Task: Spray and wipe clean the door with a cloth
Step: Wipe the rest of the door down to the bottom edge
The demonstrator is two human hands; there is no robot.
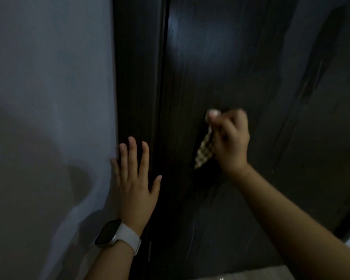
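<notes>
— What's filling the view?
— The door — dark, glossy wood grain, showing streaks on its right side, standing beside a pale wall.
— And the hands?
— The left hand is lying flat, fingers straight, across the dark frame edge. The right hand is gripping the checkered cloth, bunching it against the door; a corner is hanging below the fist.
— Anything smaller?
— A white-strapped watch on the left wrist.
</notes>
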